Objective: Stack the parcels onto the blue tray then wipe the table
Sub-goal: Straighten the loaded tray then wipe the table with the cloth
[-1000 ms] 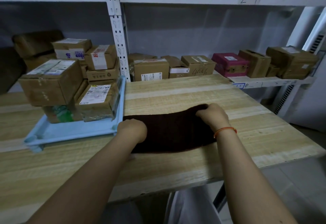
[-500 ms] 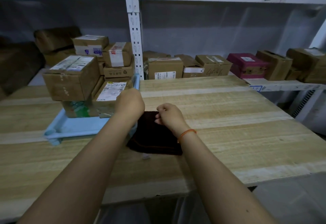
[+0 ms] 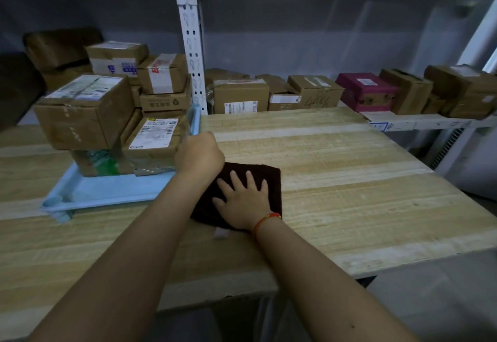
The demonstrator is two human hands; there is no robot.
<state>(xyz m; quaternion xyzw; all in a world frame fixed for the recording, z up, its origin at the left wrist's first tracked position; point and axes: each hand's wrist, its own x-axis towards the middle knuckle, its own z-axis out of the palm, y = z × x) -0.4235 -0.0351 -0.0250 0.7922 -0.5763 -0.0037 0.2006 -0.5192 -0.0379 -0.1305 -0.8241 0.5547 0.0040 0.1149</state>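
The right hand (image 3: 243, 201) lay flat on the cloth (image 3: 265, 180), fingers straight and spread, palm pressing down, an orange cord round the wrist. The left hand (image 3: 200, 153) was curled into a fist at the cloth's far left corner, just beside the tray (image 3: 107, 191); its fingers were hidden behind the knuckles, so whether it gripped the cloth or the tray's rim could not be told. Both forearms reached forward from the near edge, bare.

The cloth was dark brown, soft and folded into a rough square, lying on the table (image 3: 349, 180), whose top was pale wood in long grained planks. The tray was light blue plastic, shallow and rectangular with a raised rim. On it stood the parcels (image 3: 88, 115): brown cardboard boxes, taped and labelled, stacked several high toward its far end. More boxes sat on the white metal shelf (image 3: 430, 122) behind.
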